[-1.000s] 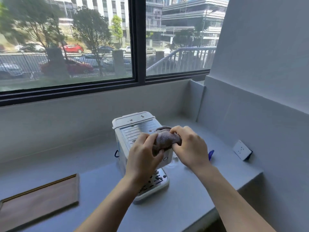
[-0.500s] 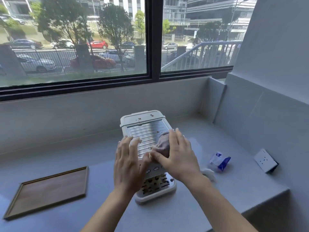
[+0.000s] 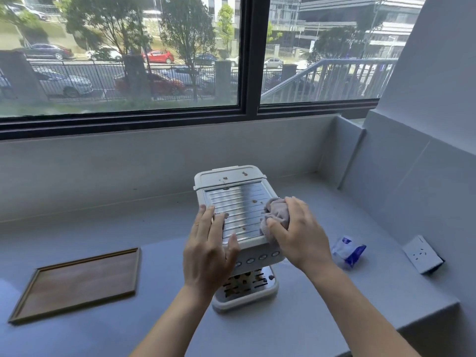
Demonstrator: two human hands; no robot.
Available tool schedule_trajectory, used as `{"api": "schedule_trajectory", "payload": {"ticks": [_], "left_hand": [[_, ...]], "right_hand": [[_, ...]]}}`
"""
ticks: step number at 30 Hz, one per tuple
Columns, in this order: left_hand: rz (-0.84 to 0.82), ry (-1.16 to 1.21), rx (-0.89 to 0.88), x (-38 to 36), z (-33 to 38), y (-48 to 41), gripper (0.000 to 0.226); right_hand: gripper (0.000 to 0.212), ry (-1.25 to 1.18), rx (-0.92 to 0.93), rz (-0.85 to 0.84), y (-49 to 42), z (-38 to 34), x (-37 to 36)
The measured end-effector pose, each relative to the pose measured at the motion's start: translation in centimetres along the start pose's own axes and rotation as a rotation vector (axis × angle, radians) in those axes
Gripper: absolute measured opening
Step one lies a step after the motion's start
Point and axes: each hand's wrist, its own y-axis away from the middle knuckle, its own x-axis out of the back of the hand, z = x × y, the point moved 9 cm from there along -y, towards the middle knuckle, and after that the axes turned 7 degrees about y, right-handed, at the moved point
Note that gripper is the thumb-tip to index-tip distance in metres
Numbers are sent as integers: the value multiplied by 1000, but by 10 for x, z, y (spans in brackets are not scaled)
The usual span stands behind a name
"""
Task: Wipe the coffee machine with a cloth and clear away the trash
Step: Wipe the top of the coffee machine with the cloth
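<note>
A white coffee machine (image 3: 231, 181) stands mid-counter, its ribbed metal top dotted with small brown specks. My right hand (image 3: 298, 233) presses a bunched greyish-purple cloth (image 3: 277, 211) against the right side of that top. My left hand (image 3: 208, 246) lies flat with spread fingers on the machine's left front corner, holding nothing. A crumpled blue and white wrapper (image 3: 347, 249) lies on the counter to the right of the machine. The drip tray (image 3: 247, 292) at the machine's base also carries brown bits.
A wooden tray (image 3: 77, 282) lies flat at the left of the grey counter (image 3: 309, 318). A white wall socket (image 3: 422, 253) sits on the right wall. A window runs along the back wall, and the counter ends at a front right corner.
Both hands have parted: the left has let go of the cloth and settled flat on the machine, while the right has carried the cloth to the right side of the top.
</note>
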Motion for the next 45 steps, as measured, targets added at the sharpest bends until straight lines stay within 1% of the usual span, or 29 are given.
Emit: {"api": "schedule_trajectory", "payload": {"ticks": [1,2,5,6,8,10,11,15,16,18,19,20,21,23,24,25,26,29,30,32,33,35,39,40,41,43,45], "left_hand": [[20,19,-31,2,2,1,40],[42,39,-72,4,5,3,33],[71,108,-236,6,13,9,17],[68,124,-282,5,15,10,16],[62,130,-325,3,16,10,16],[71,125,-338,3,16,11,16],[82,125,-342,5,16,12,16],[101,123,-359,7,16,13,17],[104,117,-366,7,16,12,17],[110,105,-376,8,17,10,17],[110,103,-378,8,17,10,16],[109,104,-379,8,18,11,16],[106,107,-378,8,18,12,16],[97,111,-375,8,17,12,15],[95,116,-377,8,17,12,15],[96,122,-388,8,18,12,15],[99,122,-401,9,19,11,15],[87,110,-423,6,19,13,14],[79,108,-426,5,19,16,13],[68,100,-423,3,16,19,15],[63,98,-419,2,15,19,17],[65,102,-425,3,14,18,18],[76,117,-422,5,15,17,18],[80,120,-424,5,15,18,19],[84,117,-426,5,15,18,20],[86,113,-421,5,15,16,24],[93,127,-415,7,15,15,27]], "right_hand": [[62,0,2,12,-3,-2,1],[62,6,56,29,0,-9,0],[61,34,283,70,22,-32,-3],[58,36,313,67,22,-32,-2],[49,6,265,57,6,-23,3],[44,-30,190,53,-6,-17,5],[42,-24,198,64,-4,-22,5],[43,43,449,87,26,-46,1],[42,43,455,62,22,-45,1],[37,18,324,21,-6,-34,3],[37,7,253,4,-20,-29,1],[40,28,230,-7,-26,-31,-1],[45,53,260,-16,-26,-38,-4],[52,76,415,-26,-8,-57,-11],[53,73,477,-41,3,-61,-13],[53,75,498,-61,7,-58,-14],[52,75,482,-76,-1,-54,-13],[45,40,327,-76,-36,-42,-6],[46,54,318,-64,-36,-45,-6],[49,86,441,-44,-16,-62,-11],[51,78,509,-67,-3,-69,-15],[52,60,554,-122,2,-67,-18],[43,33,376,-75,-30,-52,-9],[43,16,394,-77,-28,-58,-12],[43,-20,449,-104,-24,-69,-16],[44,-121,579,-227,-13,-89,-29],[45,-138,659,-331,-13,-100,-33]]}}
